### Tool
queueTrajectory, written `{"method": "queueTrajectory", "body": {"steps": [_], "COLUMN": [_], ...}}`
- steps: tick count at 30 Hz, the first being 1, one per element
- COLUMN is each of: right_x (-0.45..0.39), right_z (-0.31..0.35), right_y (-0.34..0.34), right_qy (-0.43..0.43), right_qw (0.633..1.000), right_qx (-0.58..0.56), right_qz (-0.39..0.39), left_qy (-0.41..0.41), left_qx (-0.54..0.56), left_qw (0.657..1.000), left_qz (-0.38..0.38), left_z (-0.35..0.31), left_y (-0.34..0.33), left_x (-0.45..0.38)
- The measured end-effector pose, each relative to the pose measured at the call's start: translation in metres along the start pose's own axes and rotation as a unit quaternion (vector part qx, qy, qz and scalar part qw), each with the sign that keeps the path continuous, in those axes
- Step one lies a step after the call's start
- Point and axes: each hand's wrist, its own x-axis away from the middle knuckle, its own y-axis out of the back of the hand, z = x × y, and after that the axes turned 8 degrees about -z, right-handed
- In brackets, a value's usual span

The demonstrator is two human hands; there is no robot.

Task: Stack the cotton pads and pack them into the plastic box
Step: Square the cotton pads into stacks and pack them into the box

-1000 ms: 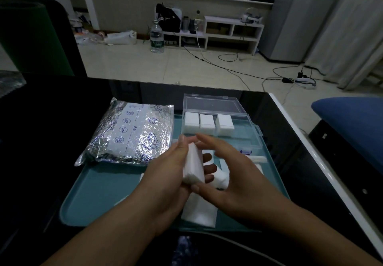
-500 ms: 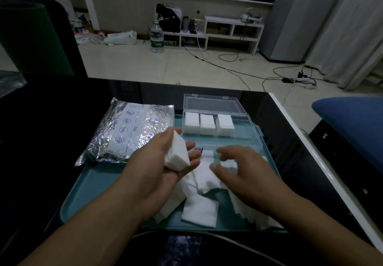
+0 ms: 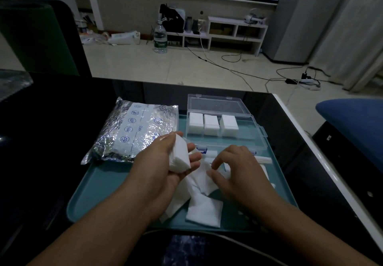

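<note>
My left hand holds a small stack of white cotton pads between thumb and fingers, above the teal tray. My right hand hovers over the loose cotton pads scattered on the tray, its fingers curled down toward one pad at about the tray's middle. Whether it pinches that pad is unclear. The clear plastic box stands open at the tray's far right with three stacks of pads along its back wall; its front part is bare.
A silver foil pouch lies on the tray's far left. The tray sits on a dark glossy table whose white right edge runs diagonally. A blue cushion is off to the right.
My right hand left the stack and dropped to the loose pads on the tray. My left hand tilted the stack and moved it slightly left.
</note>
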Motion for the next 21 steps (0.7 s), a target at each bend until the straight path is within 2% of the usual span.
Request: {"method": "queueTrajectory", "body": {"steps": [3, 6, 9, 11, 13, 15, 18, 19, 21], "right_x": [-0.003, -0.007, -0.005, 0.000, 0.004, 0.007, 0.009, 0.010, 0.010], "right_z": [0.003, 0.000, -0.001, 0.004, 0.012, 0.018, 0.017, 0.016, 0.013], "right_y": [0.011, 0.028, 0.036, 0.037, 0.035, 0.030, 0.018, 0.016, 0.016], "right_qy": [-0.101, -0.202, -0.243, -0.242, -0.218, -0.187, -0.090, -0.054, -0.006], "right_qw": [0.978, 0.901, 0.812, 0.789, 0.810, 0.848, 0.947, 0.966, 0.974], "right_qx": [-0.177, -0.382, -0.531, -0.565, -0.545, -0.496, -0.297, -0.236, -0.207], "right_qz": [-0.039, -0.036, -0.021, -0.001, 0.001, -0.034, -0.085, -0.093, -0.088], "left_qy": [-0.012, -0.040, -0.053, -0.033, -0.002, 0.024, 0.047, 0.043, 0.033], "left_qx": [-0.001, -0.010, -0.026, -0.028, -0.025, -0.020, -0.011, -0.013, -0.016], "left_qw": [1.000, 0.999, 0.998, 0.999, 0.999, 0.998, 0.995, 0.996, 0.997], "left_qz": [-0.013, -0.028, -0.023, -0.007, 0.024, 0.055, 0.085, 0.080, 0.066], "left_z": [-0.002, -0.004, 0.000, 0.006, 0.012, 0.016, 0.017, 0.016, 0.013], "left_y": [-0.001, -0.001, -0.003, -0.006, -0.010, -0.012, -0.012, -0.011, -0.010], "left_x": [0.001, 0.001, 0.003, 0.006, 0.010, 0.014, 0.016, 0.015, 0.014]}}
